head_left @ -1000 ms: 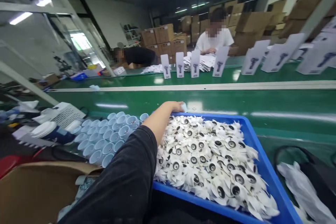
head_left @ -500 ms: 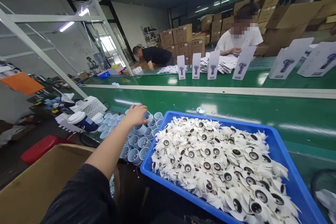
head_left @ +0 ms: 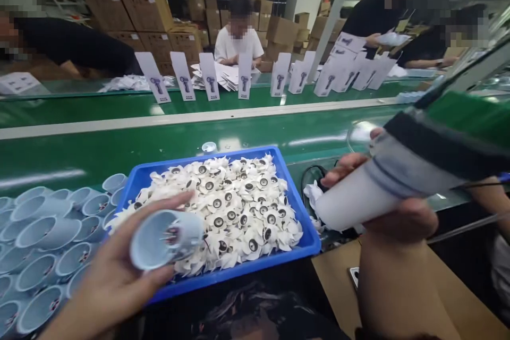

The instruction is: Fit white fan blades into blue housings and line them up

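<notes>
My left hand [head_left: 123, 255] is wrapped round a light blue cup-shaped part [head_left: 167, 239], held tilted with small parts visible inside. Between it and the table stands a blue tray [head_left: 313, 241] heaped with white fan wheels [head_left: 235, 196] that have dark round hubs. At the right, my right hand [head_left: 402, 218] grips a large whitish cylinder [head_left: 358, 191] with a black band and a green end, its pale end tilted down to the left. Many more light blue cups [head_left: 43, 231] lie stacked left of the tray.
Open white boxes [head_left: 211, 77] line the far side of the green table [head_left: 119, 141]. A small cup [head_left: 209, 147] stands behind the tray. Several people work across the table. Crumpled white material [head_left: 313, 194] and a cable lie right of the tray; cardboard [head_left: 338, 265] is below.
The view has swung right. My left hand has lifted a blue cup from the stack and brought it over the tray. My right hand has come into view with the cylinder.
</notes>
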`<state>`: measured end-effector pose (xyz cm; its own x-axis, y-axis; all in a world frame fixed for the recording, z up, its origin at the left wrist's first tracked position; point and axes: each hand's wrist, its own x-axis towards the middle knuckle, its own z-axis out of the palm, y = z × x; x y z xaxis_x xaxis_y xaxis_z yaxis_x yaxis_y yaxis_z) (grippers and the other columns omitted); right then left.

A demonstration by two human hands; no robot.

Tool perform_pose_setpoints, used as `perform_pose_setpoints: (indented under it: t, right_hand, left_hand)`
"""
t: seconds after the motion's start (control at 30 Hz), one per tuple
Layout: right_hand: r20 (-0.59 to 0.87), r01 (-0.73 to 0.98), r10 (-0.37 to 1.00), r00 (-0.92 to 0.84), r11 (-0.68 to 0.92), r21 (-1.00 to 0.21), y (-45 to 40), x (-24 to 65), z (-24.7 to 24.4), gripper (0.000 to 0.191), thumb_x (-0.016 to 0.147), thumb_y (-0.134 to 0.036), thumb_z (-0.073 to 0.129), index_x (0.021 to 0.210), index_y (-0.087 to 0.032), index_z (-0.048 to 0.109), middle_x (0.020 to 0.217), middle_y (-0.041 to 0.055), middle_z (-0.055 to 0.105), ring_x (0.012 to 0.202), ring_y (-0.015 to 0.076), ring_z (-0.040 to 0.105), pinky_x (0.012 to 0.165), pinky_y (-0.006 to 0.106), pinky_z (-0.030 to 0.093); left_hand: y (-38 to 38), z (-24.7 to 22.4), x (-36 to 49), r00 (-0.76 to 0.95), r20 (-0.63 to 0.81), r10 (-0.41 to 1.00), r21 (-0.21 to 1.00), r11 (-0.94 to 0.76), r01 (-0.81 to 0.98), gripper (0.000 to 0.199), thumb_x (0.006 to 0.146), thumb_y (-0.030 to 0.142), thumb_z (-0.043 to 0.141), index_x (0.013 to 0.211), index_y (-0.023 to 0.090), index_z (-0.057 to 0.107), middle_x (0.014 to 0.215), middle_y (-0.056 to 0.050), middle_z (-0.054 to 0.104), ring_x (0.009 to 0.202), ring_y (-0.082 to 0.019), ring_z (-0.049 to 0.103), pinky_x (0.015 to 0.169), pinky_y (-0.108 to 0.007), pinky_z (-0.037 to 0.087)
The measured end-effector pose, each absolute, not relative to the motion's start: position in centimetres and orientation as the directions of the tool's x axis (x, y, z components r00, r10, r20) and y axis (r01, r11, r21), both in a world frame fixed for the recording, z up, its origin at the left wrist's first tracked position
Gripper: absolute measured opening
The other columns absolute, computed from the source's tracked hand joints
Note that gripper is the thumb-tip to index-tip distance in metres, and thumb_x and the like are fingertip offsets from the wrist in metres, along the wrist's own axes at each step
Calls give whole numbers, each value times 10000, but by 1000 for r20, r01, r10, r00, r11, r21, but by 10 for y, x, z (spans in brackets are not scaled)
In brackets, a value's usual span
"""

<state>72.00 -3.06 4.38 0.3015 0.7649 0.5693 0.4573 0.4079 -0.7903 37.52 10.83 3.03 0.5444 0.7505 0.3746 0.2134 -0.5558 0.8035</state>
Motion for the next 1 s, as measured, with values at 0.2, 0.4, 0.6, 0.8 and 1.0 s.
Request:
perform_pose_setpoints:
  t: [0.2,0.4,0.6,0.8,1.0]
  right_hand:
    - [402,-327,907,128,421,-846,-6,686,88,668,789,-688,748,1322,-389,478,1128,-2,528,927,204,660,866,411,575]
    - [485,-282,846,223,532,-798,7,643,102,673,844,-840,519,1240,-297,511,923,45,552,755,238,603,649,353,546]
    - [476,-300,860,182,510,-807,7,638,94,704,759,-822,658,1219,-302,545,907,32,551,748,244,562,563,345,507]
    - [464,-312,858,220,513,-800,6,638,98,685,775,-798,678,1194,-266,575,877,43,555,722,242,556,552,354,499]
    - [440,-210,867,234,487,-848,7,646,95,460,912,-632,686,1237,-338,543,919,1,613,775,206,634,637,324,565]
  left_hand:
    - [72,22,452,816,206,540,763,-611,212,578,693,287,798,1226,270,574,1199,-70,679,1065,-278,668,922,-405,554]
    - [65,30,473,815,338,470,692,-711,123,362,762,435,778,1029,224,652,953,-36,710,859,-223,661,783,-329,521]
    - [60,29,475,755,448,479,683,-728,57,297,751,396,774,906,183,636,855,-36,677,749,-183,619,667,-288,478]
    - [60,29,478,763,450,464,680,-732,44,281,742,350,771,917,185,626,871,-38,681,781,-190,631,683,-299,483]
    - [59,30,476,817,303,491,730,-670,132,475,716,403,828,1093,199,622,975,-49,704,849,-223,668,737,-338,532]
